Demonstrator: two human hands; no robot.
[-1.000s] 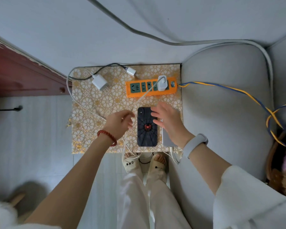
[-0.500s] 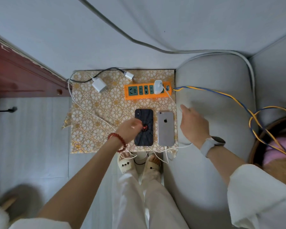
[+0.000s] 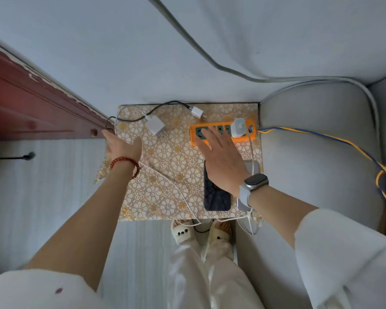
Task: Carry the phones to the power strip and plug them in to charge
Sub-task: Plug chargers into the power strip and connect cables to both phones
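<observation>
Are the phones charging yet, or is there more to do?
Partly. Both phones lie on the table: the black phone and the silver phone. One white charger sits in the orange power strip. The right hand reaches open over the strip; the left hand is at the table's left edge. Two chargers still lie unplugged.

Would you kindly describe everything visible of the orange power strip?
The orange power strip looks plastic, with dark green sockets in a row, lying flat at the far right of the patterned table. One white charger is plugged in near its right end. The right hand, fingers straight, covers part of its left half; contact is unclear.
</observation>
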